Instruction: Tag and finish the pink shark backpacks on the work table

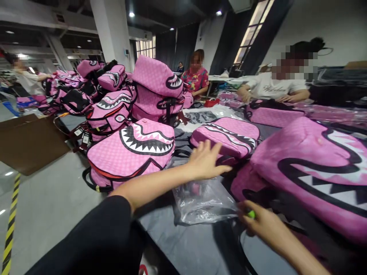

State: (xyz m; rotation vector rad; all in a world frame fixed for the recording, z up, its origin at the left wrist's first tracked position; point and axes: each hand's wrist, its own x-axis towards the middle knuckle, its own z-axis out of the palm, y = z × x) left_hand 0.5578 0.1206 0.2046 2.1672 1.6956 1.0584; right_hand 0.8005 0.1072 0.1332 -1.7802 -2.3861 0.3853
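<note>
My left hand (pixel 205 162) reaches across the table with its fingers spread and holds nothing. Just beyond it lies a small pink bag (pixel 229 133) with a shark-mouth print; whether the fingertips touch it I cannot tell. Below the hand is a clear plastic bag (pixel 205 204), lying crumpled on the grey tabletop. At the plastic bag's right edge, my right hand (pixel 255 217) is closed around a small bright green object (pixel 251 214), mostly hidden by the fingers. A large pink bag (pixel 289 164) with a toothed mouth stands beside my right hand.
A pink backpack (pixel 134 149) lies to the left, with stacked pink bags (pixel 156 86) behind it. Two co-workers (pixel 275 89) (pixel 197 76) are across the table. A brown cardboard box (pixel 31 143) is on the floor at left, near black-yellow tape (pixel 12 225).
</note>
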